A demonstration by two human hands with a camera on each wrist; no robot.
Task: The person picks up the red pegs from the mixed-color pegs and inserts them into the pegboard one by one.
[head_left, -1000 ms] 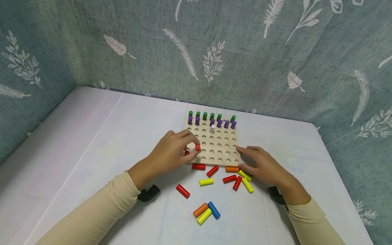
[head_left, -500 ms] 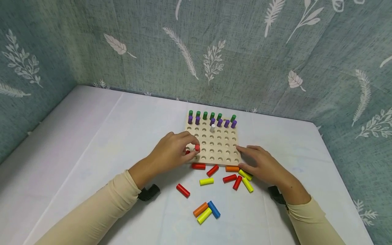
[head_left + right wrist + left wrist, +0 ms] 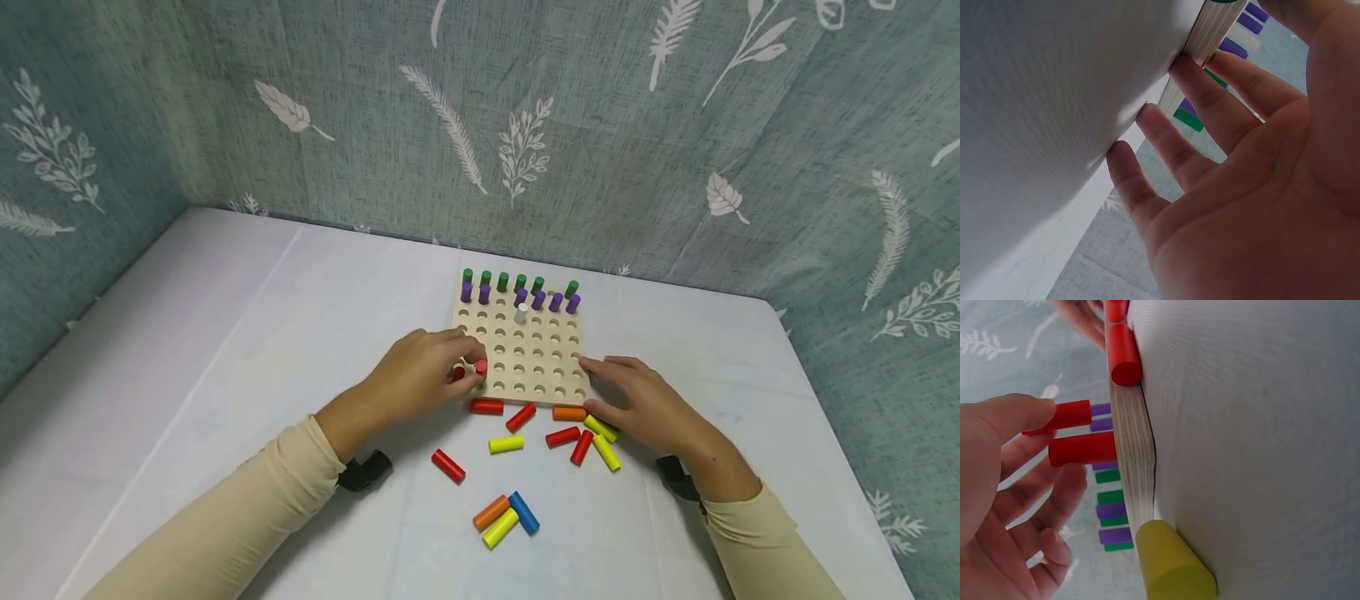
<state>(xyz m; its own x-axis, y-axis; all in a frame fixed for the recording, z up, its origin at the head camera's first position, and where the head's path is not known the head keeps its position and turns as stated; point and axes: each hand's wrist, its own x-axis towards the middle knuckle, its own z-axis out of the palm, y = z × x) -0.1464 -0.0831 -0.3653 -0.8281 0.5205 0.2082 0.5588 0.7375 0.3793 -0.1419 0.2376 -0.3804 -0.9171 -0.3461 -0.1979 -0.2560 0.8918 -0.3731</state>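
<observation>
Over the near-left part of a wooden pegboard [image 3: 536, 358], my left hand [image 3: 420, 375] pinches a red peg [image 3: 1072, 415] between thumb and fingers. Another red peg [image 3: 1082, 450] stands in the board beside it, close to the fingers. My right hand [image 3: 645, 402] lies at the board's right edge, its fingers extended and touching the side. In the right wrist view, the fingers [image 3: 1160, 134] are spread, with tips against the table and board. Green pegs [image 3: 503, 282] fill most of the far row, with purple pegs [image 3: 538, 299] before them and one white peg [image 3: 521, 313] nearer.
Loose red pegs [image 3: 448, 467], yellow pegs [image 3: 506, 444] and orange pegs [image 3: 491, 512] lie on the white table [image 3: 337, 550] before the board, with one blue peg [image 3: 524, 513]. A patterned fabric backdrop [image 3: 360, 125] rises behind the table.
My left hand has shifted slightly toward the near side, and the red peg it pinches sits a little lower. The right hand stays against the board.
</observation>
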